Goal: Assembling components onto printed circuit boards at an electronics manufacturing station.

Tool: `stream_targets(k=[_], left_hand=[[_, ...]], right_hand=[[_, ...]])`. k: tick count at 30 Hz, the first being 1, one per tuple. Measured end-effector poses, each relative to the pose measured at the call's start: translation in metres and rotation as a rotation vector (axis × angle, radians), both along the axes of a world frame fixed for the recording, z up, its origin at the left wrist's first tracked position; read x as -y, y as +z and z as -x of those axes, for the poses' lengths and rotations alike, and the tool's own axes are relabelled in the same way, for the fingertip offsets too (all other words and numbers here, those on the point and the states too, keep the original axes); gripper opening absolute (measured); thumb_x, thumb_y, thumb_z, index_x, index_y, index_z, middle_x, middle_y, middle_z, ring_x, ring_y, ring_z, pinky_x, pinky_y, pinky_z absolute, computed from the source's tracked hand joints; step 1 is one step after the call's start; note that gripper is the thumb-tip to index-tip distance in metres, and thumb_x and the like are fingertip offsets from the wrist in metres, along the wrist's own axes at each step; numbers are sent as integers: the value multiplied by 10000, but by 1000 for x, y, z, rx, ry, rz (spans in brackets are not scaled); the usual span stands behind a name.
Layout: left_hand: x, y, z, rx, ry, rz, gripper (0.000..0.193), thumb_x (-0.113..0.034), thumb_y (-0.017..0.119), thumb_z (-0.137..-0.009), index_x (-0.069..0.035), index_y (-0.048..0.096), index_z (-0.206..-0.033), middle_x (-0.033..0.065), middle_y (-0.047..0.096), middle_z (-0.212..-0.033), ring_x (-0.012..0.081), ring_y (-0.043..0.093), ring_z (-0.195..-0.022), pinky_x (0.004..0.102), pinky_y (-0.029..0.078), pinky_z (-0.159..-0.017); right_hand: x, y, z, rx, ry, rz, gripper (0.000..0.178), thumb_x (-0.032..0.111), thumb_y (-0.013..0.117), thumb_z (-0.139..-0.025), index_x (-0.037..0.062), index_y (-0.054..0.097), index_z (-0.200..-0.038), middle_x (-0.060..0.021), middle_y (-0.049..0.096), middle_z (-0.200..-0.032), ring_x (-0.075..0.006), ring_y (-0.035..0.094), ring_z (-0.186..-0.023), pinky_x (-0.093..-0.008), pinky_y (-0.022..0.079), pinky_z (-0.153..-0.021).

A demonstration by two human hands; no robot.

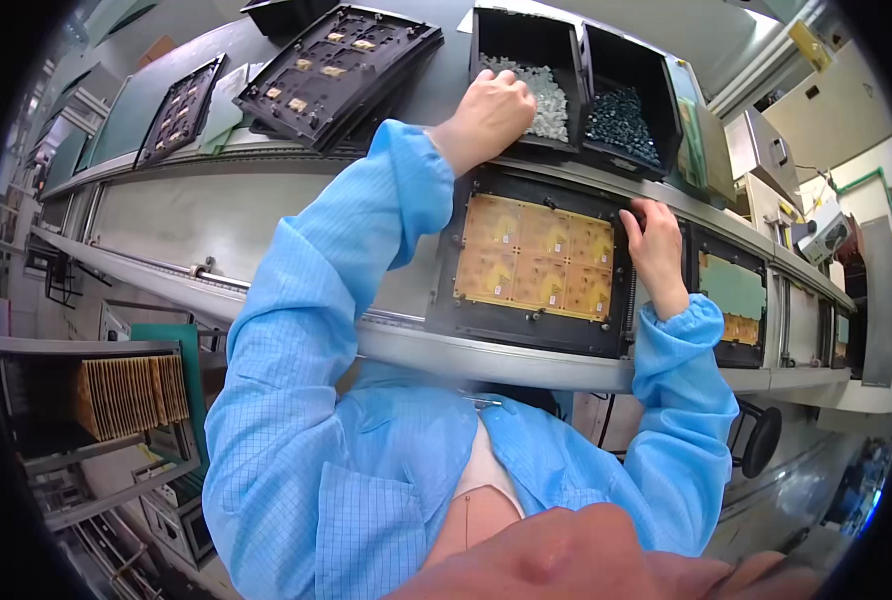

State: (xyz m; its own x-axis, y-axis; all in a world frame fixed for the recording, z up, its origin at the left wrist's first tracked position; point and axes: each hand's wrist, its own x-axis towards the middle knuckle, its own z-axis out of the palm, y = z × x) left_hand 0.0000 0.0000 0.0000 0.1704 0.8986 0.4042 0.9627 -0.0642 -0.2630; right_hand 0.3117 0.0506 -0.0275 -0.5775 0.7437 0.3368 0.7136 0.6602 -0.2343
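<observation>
My left hand [491,112] reaches into a black bin [484,42] of small white parts [551,105]. Its fingers are curled closed, and whatever is between the fingertips is hidden. My right hand [656,248] is at the right edge of a black carrier frame [446,285], thumb apart from its loosely bent fingers, with nothing visible in them. Inside that frame lies a yellow-orange circuit board panel [536,258], divided into several sections with dark spots and small white labels.
Beside the white parts stands a black bin of dark blue parts [621,125]. Stacked black carriers [336,75] lie at the far left. Along the conveyor rail [506,362], another carrier with a green-covered board [734,290] sits right. A rack of boards [131,395] stands lower left.
</observation>
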Motion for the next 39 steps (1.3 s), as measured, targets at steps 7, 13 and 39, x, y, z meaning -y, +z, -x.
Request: stream_targets(k=[7,13,39], left_hand=[[3,9,13,242,93,124,156,-116,611,-808,-32,738,-774,187,718,-890,344,706,-875,426,576,-777],[45,-9,37,214,-42,-22,74,-113,659,-804,-45,683,-790,150,683,-877,348,691,-855,435,557,-756],[442,21,168,1449,-266,415,161,1,677,-886,26,730,-1037,74,732,-959,126,691,-845,258,560,-798]], right_hand=[[26,-38,2,-178,-59,182,256,192,672,-930,-27,675,-1062,-238,706,-868,-378,703,-797,-412,550,-701],[72,-47,38,-261,65,286,241,141,665,-927,-45,663,-1078,-231,714,-861,-333,720,-773,-372,556,-682],[276,9,262,21,103,-184,122,27,627,-872,47,739,-916,-167,661,-917,-349,663,-877,-417,541,-840]])
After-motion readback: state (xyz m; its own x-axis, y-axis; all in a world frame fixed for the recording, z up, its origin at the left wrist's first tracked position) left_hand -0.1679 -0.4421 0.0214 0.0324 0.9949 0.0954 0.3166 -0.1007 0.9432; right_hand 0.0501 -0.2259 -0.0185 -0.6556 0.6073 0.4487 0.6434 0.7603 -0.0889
